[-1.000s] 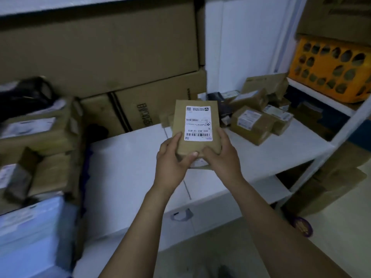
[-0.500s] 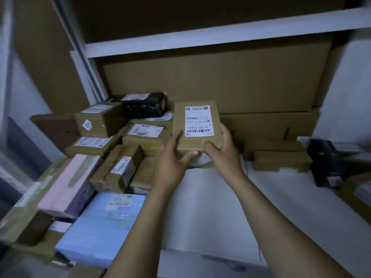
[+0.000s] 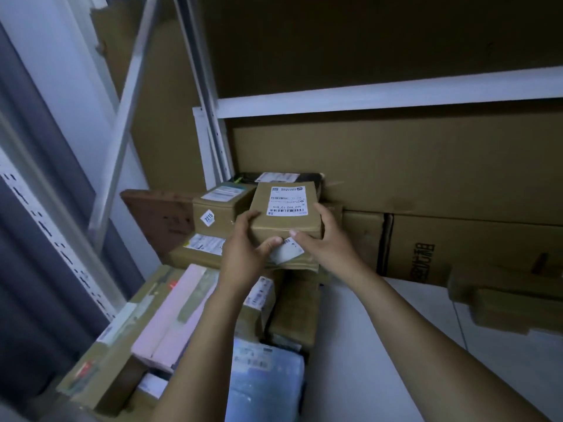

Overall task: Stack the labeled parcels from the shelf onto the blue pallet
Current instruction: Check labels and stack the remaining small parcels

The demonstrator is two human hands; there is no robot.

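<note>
Over the heap of taped cardboard parcels point(image 3: 219, 208) I hold the small brown cardboard parcel point(image 3: 286, 226), white label point(image 3: 288, 201) up — left hand point(image 3: 243, 254) and right hand point(image 3: 329, 248) both gripping its near corners. I should set it flat on a level box — no overhang.

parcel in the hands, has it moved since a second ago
Yes. The parcel went left along the shelf, from its bare stretch to beside the box marked 2215.

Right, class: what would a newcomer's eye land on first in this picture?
The brown parcel with a white barcode label, held mid-picture by the left hand and right hand. Below left lie a pink parcel and a blue bag; big cardboard boxes stand behind.
</note>
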